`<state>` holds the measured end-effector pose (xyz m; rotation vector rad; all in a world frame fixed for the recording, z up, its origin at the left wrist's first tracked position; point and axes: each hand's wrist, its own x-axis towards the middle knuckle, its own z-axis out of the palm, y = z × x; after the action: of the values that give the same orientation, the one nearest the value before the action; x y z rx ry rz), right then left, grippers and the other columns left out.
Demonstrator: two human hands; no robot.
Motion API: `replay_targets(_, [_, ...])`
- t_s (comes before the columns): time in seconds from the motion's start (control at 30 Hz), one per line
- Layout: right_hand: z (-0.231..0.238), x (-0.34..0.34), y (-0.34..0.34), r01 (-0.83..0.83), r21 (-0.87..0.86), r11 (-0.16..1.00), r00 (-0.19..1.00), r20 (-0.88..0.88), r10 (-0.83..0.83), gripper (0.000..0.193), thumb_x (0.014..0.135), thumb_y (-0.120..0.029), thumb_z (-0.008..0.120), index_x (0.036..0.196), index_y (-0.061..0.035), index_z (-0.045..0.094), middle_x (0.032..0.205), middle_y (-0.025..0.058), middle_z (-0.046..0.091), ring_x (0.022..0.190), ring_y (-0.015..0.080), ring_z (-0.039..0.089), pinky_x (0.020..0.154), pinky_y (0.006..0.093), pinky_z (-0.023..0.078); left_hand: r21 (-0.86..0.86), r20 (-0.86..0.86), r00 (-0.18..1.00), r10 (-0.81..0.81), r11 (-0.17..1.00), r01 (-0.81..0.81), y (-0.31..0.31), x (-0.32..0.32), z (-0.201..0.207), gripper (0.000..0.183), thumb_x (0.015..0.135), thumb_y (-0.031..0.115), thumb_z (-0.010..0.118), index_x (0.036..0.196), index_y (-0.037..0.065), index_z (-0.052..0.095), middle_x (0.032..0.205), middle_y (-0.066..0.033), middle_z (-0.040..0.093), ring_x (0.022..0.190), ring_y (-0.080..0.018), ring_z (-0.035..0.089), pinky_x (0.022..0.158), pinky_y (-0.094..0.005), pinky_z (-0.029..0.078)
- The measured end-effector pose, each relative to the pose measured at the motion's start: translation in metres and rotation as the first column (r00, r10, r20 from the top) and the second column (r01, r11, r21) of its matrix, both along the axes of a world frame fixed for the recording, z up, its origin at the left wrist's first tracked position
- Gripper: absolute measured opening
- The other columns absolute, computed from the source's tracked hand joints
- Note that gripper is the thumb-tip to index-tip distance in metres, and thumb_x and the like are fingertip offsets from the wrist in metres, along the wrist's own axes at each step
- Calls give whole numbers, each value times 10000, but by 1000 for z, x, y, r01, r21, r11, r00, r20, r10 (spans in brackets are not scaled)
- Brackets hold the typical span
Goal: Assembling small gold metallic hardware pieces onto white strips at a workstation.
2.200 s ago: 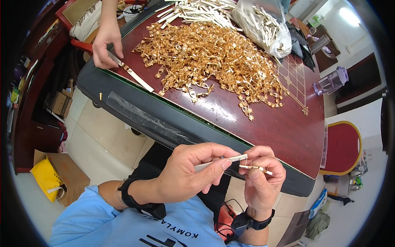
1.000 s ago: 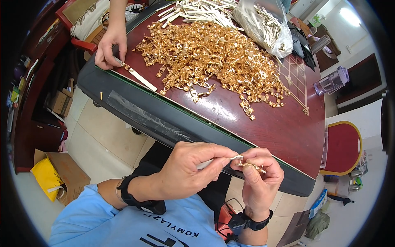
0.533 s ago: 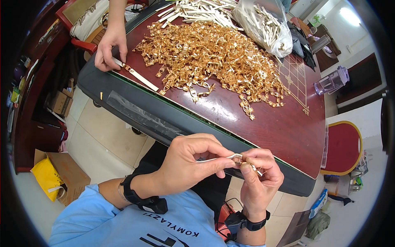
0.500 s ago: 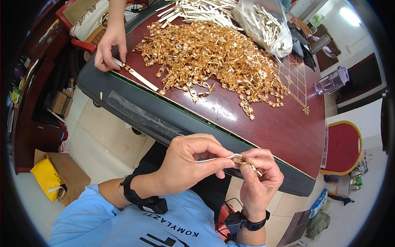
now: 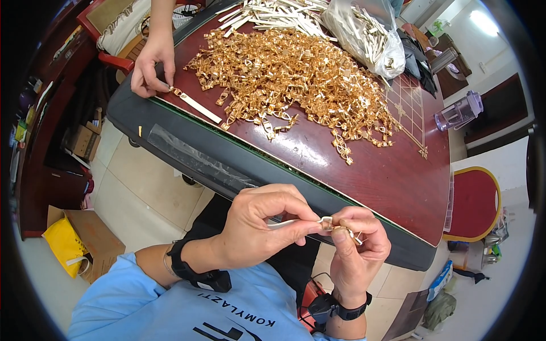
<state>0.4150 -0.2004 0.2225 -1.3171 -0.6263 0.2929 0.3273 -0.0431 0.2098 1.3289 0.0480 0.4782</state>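
Observation:
Between my hands, in front of my chest and just off the table edge, is a narrow white strap [image 5: 280, 225] running to a gold metal buckle [image 5: 358, 239]. My left hand [image 5: 270, 219] pinches the strap between thumb and fingers. A short bent piece of the strap shows past those fingertips, at the buckle's frame. My right hand [image 5: 361, 244] is closed on the buckle with thumb and fingers, which hide part of it. On the table's far left, another person's hand [image 5: 152, 71] touches the gold end of a white strap [image 5: 199, 108] lying flat.
A large heap of gold buckles [image 5: 290, 79] covers the middle of the dark red table [image 5: 375, 182]. Behind it lie loose white strips [image 5: 273, 16] and a clear plastic bag [image 5: 392, 62] of more strips. A purple cup [image 5: 458, 111] stands by the right edge, near a red chair [image 5: 475, 204].
The bent strap piece at my fingertips has shifted slightly and more of the buckle frame shows. The other person's strap has slid a little to the right.

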Motion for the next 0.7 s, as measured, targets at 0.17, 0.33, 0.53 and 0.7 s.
replay_targets(0.17, [1, 0, 1, -1, -8, 1000, 999, 43, 1, 135, 834, 23, 723, 931, 6, 631, 988, 151, 642, 827, 142, 629, 695, 246, 509, -9, -3, 1000, 0, 1000, 0, 1, 0, -1, 81, 835, -75, 701, 907, -47, 677, 894, -141, 636, 714, -151, 667, 602, -243, 555])
replay_targets(0.33, [4, 1, 3, -27, 20, 999, 994, 103, 25, 149, 830, 31, 723, 934, 4, 620, 984, 155, 642, 844, 160, 638, 706, 262, 528, -106, 52, 995, -83, 990, 88, 5, 2, 1, 75, 851, -77, 679, 913, -38, 663, 896, -132, 628, 712, -142, 649, 623, -244, 542])
replay_targets(0.53, [1, -1, 2, -8, 10, 1000, 993, 114, 7, 164, 822, 40, 726, 940, 7, 615, 970, 162, 647, 843, 180, 652, 705, 270, 544, 191, 105, 993, -61, 981, 40, 11, 3, 0, 98, 828, -71, 701, 903, -19, 667, 844, -104, 639, 691, -138, 633, 607, -255, 506])
replay_targets(0.7, [-1, -4, 4, 10, 40, 999, 995, 100, -14, 182, 811, 43, 737, 938, 6, 613, 957, 167, 647, 834, 188, 658, 693, 271, 542, 163, 134, 990, -49, 986, 26, 11, 1, -3, 114, 823, -71, 707, 922, -27, 672, 868, -126, 644, 688, -139, 635, 609, -250, 512])
